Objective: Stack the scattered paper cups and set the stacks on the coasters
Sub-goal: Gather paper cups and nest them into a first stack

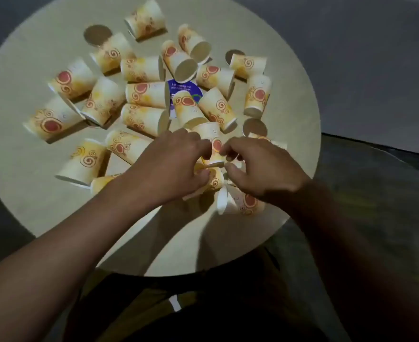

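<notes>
Several cream paper cups with orange swirls lie scattered on their sides over a round pale table (43, 188). My left hand (169, 166) grips a cup (212, 180) lying near the table's front. My right hand (260, 166) pinches a second cup (214, 141) by its rim, just above the first. Another cup (245, 202) lies on its side under my right wrist. Three round brown coasters show: far left (96, 34), far right (231, 55) and right of centre (254, 127). Cups partly cover each coaster.
A blue and white round sticker (178, 87) sits at the table's centre among the cups. A dark floor surrounds the table, and my dark-clothed legs are below its front edge.
</notes>
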### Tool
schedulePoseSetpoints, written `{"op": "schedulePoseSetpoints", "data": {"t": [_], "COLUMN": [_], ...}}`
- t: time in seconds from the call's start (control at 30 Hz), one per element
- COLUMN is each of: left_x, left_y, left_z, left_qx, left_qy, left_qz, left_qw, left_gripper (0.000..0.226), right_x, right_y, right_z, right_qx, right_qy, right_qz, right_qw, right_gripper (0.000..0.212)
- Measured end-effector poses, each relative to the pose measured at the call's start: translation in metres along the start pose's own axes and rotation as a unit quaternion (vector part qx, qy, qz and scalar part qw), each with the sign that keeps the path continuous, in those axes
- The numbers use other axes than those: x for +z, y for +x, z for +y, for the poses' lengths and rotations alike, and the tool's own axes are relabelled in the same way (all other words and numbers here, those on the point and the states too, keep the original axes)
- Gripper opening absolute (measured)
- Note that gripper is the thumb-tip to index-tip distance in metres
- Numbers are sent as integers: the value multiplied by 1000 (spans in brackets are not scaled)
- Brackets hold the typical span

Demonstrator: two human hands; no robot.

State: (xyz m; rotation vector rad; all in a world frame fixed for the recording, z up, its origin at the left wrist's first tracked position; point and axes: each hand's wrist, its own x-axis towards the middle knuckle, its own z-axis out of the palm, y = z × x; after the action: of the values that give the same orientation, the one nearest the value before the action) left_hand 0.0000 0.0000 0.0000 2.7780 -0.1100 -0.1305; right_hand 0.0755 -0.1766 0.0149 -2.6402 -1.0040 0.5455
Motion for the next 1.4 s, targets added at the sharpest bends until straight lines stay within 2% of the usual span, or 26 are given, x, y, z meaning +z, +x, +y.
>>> {"op": "schedulePoseSetpoints", "data": {"t": [0.03,0.13,0.23,0.3,0.37,0.43,0.6,0.77,0.87,1.13,1.27,1.4], "left_x": [12,44,65,78,89,101,118,123,125,118,116,128], "left_y": [-2,-6,-2,-4,-7,-8,-24,-50,-68,-83,-73,-63], "left_z": [-2,-11,-17,-21,-23,-28,-22,-14,-13,-7,-8,-6], "left_qx": [-2,-3,14,19,19,38,53,22,33,59,56,100], "left_qy": [17,62,126,173,204,232,280,194,95,-45,-90,-181], "left_qz": [-21,-17,14,31,45,67,111,107,123,160,133,181], "left_qw": [1000,998,992,984,978,970,952,975,987,984,985,961], "left_gripper": [40,57,71,80,84,83,72,69,67,82,94,109], "right_x": [13,46,67,78,86,98,137,149,153,158,160,162], "right_y": [-5,-28,-43,-47,-51,-58,-76,-92,-107,-131,-130,-122], "right_z": [7,27,43,47,51,57,52,50,53,55,56,54], "right_qx": [8,-39,-61,-41,10,12,-1,24,41,65,68,63], "right_qy": [-16,-93,-147,-168,-182,-192,-221,-185,-119,39,141,248], "right_qz": [-38,-62,-15,-18,-31,-27,81,120,139,199,254,300], "right_qw": [999,993,987,985,983,981,972,975,982,977,954,919], "right_gripper": [28,41,67,83,85,82,82,77,79,74,79,82]}}
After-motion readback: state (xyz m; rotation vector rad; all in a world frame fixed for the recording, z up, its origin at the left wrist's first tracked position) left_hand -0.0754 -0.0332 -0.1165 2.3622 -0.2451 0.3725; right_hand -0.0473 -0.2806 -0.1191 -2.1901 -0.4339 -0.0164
